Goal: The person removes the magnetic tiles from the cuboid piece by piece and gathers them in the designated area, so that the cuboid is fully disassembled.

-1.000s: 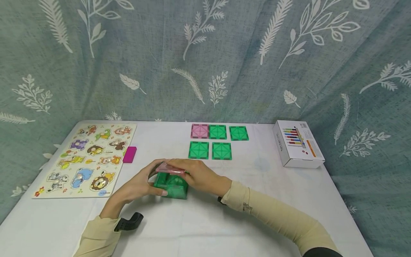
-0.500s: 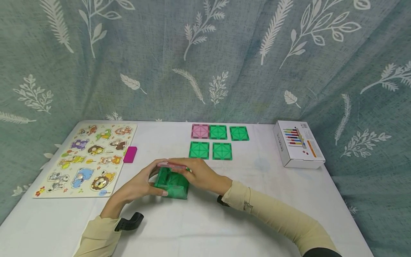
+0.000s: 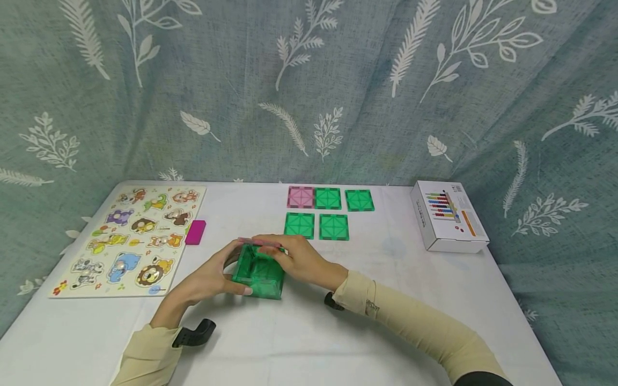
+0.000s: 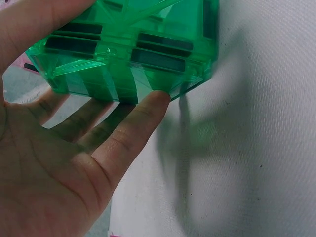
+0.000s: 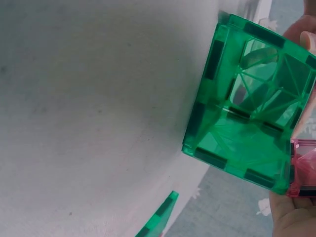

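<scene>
A translucent green box of square magnetic tiles [image 3: 263, 287] stands on the table, its inside visible from above and in the right wrist view. My left hand [image 3: 210, 276] grips it from the left, thumb on the near side and other fingers largely hidden behind. In the left wrist view that hand [image 4: 54, 168] has fingertips against the green wall [image 4: 113, 54]. My right hand [image 3: 309, 262] pinches a pink magnetic tile [image 3: 260, 242] at the box's upper far edge. The right wrist view shows the pink tile [image 5: 306, 165] meeting a corner of the green box [image 5: 256, 173].
Beyond the hands lie several flat green tiles [image 3: 333, 227] and one pink tile [image 3: 300, 197]. An animal puzzle board [image 3: 140, 209] lies at left, with a magenta block [image 3: 195, 232] by its edge. A white box [image 3: 449, 217] sits at right. A leaf-patterned curtain [image 3: 309, 107] hangs behind.
The pink tile has swung up and back from over the green box to its far edge, uncovering more of the inside. My right hand shifted slightly with it; the left stayed put.
</scene>
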Demonstrator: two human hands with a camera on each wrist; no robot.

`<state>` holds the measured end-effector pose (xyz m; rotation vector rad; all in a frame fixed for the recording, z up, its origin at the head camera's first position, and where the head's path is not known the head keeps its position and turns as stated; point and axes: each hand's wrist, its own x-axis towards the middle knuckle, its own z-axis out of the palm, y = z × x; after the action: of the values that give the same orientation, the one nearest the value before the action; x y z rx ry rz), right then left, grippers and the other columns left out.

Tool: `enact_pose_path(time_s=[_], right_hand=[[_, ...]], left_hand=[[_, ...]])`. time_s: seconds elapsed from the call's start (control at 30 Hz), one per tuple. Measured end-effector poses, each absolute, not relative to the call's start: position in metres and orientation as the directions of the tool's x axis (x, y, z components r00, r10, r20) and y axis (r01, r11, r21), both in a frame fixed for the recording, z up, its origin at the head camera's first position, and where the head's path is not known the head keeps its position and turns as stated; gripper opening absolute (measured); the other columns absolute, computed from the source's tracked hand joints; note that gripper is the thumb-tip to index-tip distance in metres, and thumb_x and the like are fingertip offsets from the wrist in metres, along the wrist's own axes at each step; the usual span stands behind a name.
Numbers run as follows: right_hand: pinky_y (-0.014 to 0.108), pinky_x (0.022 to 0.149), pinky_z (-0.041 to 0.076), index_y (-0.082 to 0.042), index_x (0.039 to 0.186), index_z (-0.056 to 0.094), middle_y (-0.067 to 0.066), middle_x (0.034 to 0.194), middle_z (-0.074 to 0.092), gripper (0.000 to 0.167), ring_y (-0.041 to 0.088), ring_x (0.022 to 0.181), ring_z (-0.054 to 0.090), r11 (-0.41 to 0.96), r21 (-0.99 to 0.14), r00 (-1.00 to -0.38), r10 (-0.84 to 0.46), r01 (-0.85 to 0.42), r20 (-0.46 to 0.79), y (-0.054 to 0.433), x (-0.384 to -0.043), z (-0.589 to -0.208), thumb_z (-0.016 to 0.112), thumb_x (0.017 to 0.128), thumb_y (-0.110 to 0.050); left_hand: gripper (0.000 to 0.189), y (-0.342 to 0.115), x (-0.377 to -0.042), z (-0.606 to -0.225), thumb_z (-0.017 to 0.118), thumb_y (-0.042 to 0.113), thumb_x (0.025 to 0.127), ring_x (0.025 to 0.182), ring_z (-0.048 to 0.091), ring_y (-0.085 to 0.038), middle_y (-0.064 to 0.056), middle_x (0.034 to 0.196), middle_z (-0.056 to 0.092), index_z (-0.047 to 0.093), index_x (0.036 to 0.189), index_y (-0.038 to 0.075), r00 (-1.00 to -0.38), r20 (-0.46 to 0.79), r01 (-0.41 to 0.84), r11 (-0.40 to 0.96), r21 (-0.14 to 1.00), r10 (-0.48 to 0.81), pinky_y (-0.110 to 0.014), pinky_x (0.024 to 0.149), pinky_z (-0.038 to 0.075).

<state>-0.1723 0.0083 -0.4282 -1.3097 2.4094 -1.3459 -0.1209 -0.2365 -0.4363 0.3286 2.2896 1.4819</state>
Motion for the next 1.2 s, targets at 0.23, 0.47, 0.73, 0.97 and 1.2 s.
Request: enact_pose_path(time_s=[0.23,0.47,0.73,0.97,1.2], right_hand=[[0.019,0.058,0.034,-0.024,0.142,0.058,-0.003,0.138,0.065,0.037,0.003,0.051,0.025,0.206,-0.758,-0.629,-0.708,-0.619,0.321,0.0069,-0.1743,-0.4276,0.051,0.106,-0.025],[0.019,0.057,0.032,-0.024,0.143,0.057,0.004,0.107,0.074,0.038,0.004,0.050,0.024,0.239,-0.789,-0.667,-0.695,-0.566,0.268,0.0069,-0.1731,-0.4254,0.051,0.106,-0.030],[0.018,0.053,0.029,-0.014,0.142,0.058,0.011,0.071,0.054,0.040,0.004,0.051,0.027,0.267,-0.800,-0.706,-0.662,-0.538,0.254,0.0063,-0.1730,-0.4237,0.051,0.106,-0.029],[0.018,0.055,0.030,-0.011,0.141,0.058,0.015,0.098,0.073,0.039,0.004,0.053,0.027,0.253,-0.828,-0.728,-0.641,-0.501,0.244,0.0054,-0.1736,-0.4248,0.051,0.106,-0.027],[0.019,0.051,0.029,-0.014,0.141,0.058,0.003,0.069,0.056,0.041,0.005,0.051,0.030,0.275,-0.842,-0.760,-0.612,-0.464,0.219,0.0060,-0.1734,-0.4260,0.049,0.106,-0.032]], left_hand=[[0.114,-0.2361,-0.1207,-0.4355,0.090,0.018,0.074,0.152,0.017,-0.051,-0.025,0.165,0.020,0.015,0.159,0.005,-0.900,-0.213,-0.030,0.434,0.901,0.380,-0.062,0.111,0.039],[0.109,-0.2360,-0.1205,-0.4366,0.090,0.018,0.073,0.151,0.020,-0.052,-0.025,0.163,0.026,0.021,0.157,0.009,-0.904,-0.208,-0.026,0.437,0.899,0.374,-0.064,0.111,0.038],[0.105,-0.2358,-0.1207,-0.4367,0.090,0.018,0.073,0.151,0.020,-0.052,-0.026,0.162,0.026,0.025,0.156,0.012,-0.905,-0.202,-0.016,0.445,0.895,0.373,-0.065,0.112,0.036],[0.102,-0.2352,-0.1205,-0.4364,0.089,0.018,0.074,0.151,0.020,-0.052,-0.025,0.162,0.026,0.027,0.155,0.013,-0.905,-0.186,0.001,0.438,0.899,0.383,-0.067,0.113,0.033],[0.101,-0.2348,-0.1197,-0.4360,0.088,0.017,0.075,0.152,0.018,-0.051,-0.025,0.163,0.025,0.027,0.155,0.014,-0.903,-0.174,0.014,0.433,0.901,0.392,-0.067,0.113,0.034]])
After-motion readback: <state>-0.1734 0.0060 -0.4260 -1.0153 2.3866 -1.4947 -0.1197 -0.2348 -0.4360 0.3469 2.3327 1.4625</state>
